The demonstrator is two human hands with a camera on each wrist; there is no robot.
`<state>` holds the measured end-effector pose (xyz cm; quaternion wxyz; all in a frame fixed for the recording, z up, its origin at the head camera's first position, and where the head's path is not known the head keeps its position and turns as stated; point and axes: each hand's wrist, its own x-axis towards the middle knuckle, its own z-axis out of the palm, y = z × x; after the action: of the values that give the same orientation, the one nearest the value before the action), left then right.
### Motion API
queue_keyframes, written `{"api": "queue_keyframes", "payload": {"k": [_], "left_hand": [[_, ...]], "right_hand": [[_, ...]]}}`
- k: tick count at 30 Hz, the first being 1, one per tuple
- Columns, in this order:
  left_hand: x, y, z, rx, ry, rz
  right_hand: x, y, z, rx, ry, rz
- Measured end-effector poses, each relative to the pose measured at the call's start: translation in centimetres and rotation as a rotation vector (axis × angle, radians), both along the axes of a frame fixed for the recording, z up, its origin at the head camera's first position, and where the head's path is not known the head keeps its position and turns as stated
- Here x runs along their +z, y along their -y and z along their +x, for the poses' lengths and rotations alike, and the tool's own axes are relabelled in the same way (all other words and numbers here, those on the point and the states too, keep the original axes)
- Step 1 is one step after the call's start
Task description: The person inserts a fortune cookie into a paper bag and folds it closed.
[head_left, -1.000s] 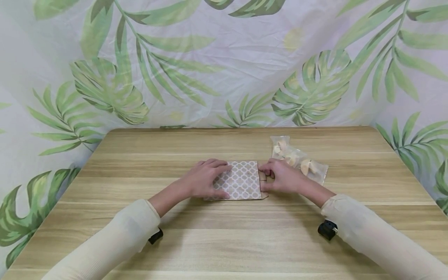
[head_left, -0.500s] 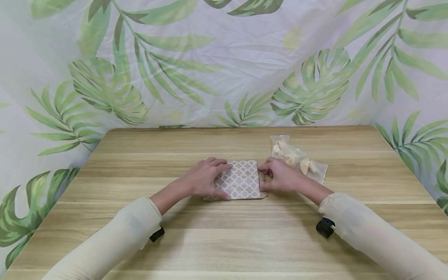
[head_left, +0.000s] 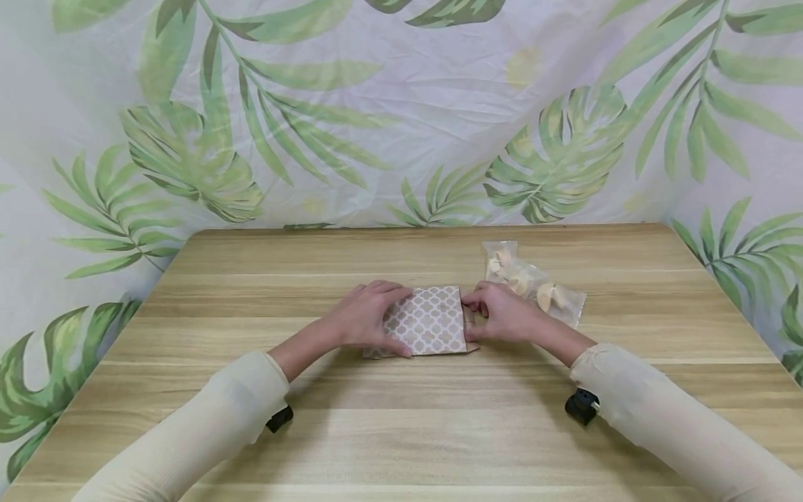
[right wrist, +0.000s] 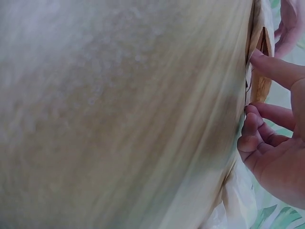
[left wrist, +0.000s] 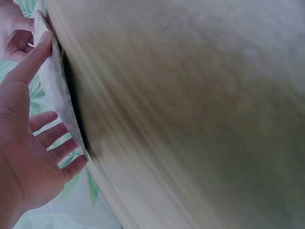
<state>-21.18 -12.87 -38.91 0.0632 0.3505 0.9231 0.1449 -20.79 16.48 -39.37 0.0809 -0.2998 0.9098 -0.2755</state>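
A low, flat paper box [head_left: 436, 321] with a tan and white lattice pattern lies on the wooden table. My left hand [head_left: 370, 317] spans its left part, holding it with the thumb at the near edge and the fingers across the far side. At its right end, a plain brown flap [head_left: 472, 347] sticks out. My right hand [head_left: 502, 314] grips that end, thumb and index finger at the edges of its opening and the other fingers curled. The right wrist view shows the brown inside of the opening [right wrist: 262, 78]. The contents cannot be seen.
Several clear packets with fortune cookies [head_left: 547, 298] lie just behind my right hand. The table's far edge [head_left: 351, 230] meets a leaf-printed cloth [head_left: 433, 118]. A black wrist camera [head_left: 581, 406] hangs below the right sleeve.
My left index finger has drawn back slightly toward the box's far edge. The right hand has kept its hold on the flap end. The packets have not moved.
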Motion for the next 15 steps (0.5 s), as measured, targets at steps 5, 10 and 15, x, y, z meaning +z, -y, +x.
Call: {"api": "queue_keyframes", "payload": {"k": [5, 10, 15], "left_hand": [[-0.15, 0.24, 0.05, 0.0, 0.006, 0.049], [-0.34, 0.42, 0.23, -0.013, 0.003, 0.064], [-0.55, 0.54, 0.3, -0.021, -0.002, 0.064]], "right_hand": [[-0.11, -0.02, -0.15, 0.001, -0.013, -0.002], [-0.22, 0.02, -0.15, -0.006, -0.008, -0.005], [-0.22, 0.04, -0.11, -0.013, -0.003, -0.011]]}}
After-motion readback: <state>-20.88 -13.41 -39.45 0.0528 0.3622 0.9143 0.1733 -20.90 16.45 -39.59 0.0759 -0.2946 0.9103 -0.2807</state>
